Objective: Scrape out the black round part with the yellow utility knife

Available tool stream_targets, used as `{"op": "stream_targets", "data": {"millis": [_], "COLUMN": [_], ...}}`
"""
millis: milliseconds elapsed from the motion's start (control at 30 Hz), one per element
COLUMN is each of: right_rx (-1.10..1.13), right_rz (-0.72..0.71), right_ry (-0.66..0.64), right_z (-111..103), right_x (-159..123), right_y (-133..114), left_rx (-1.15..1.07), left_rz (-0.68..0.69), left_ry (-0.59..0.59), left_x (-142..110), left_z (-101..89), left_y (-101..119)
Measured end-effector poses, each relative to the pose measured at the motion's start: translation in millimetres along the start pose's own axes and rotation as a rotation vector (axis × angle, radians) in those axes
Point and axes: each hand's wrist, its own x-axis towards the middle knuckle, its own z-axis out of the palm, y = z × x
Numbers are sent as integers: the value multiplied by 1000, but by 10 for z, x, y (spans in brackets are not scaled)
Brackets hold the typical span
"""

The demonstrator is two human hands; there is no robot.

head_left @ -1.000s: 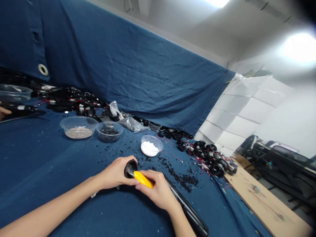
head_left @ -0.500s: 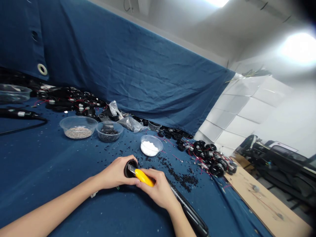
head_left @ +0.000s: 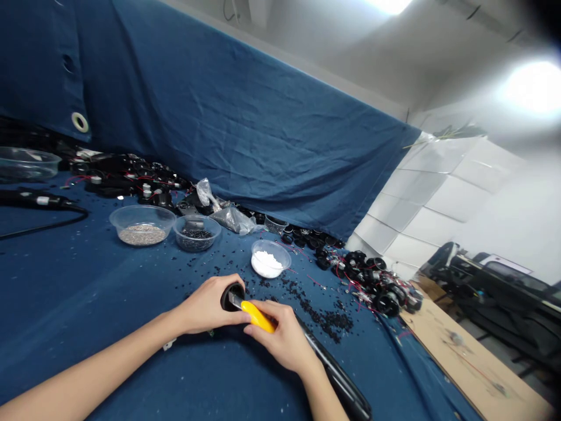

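My left hand point(head_left: 208, 307) is closed around a small round black plastic part point(head_left: 226, 298), its hollow side turned to the right. In my right hand point(head_left: 283, 339) is a yellow utility knife point(head_left: 258, 317), and its metal blade reaches into the mouth of the black part. Where the blade tip touches inside cannot be made out. Beside my right forearm lies a long black cylindrical tool point(head_left: 337, 374). Just beyond my hands stands a clear bowl of small white pieces point(head_left: 268, 266).
Two more clear bowls hold brownish screws point(head_left: 142, 234) and dark screws point(head_left: 195, 240). Black scraps point(head_left: 331, 321) are scattered right of my hands. Black housings with red wires point(head_left: 381, 286) are heaped at right. A corded black tool point(head_left: 35, 200) lies far left, below the blue curtain point(head_left: 228, 117).
The view has shifted slightly. Both hands keep their hold, and the knife blade stays in the black part with only a slight movement of the right hand.
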Motion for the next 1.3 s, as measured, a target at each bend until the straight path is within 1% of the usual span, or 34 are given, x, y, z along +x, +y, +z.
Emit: {"op": "stream_targets", "data": {"millis": [300,667,1300], "right_rx": [51,26,18], "right_rz": [17,18,15], "right_ry": [12,3,18], "right_z": [24,13,22], "right_x": [-4,-7,-3], "right_y": [16,-21,-23], "left_rx": [-23,-47,-49], "left_rz": [6,32,27], "left_ry": [20,21,36], "left_x": [10,-4,-5], "left_z": [6,4,4], "left_y": [-23,-17,-3]}}
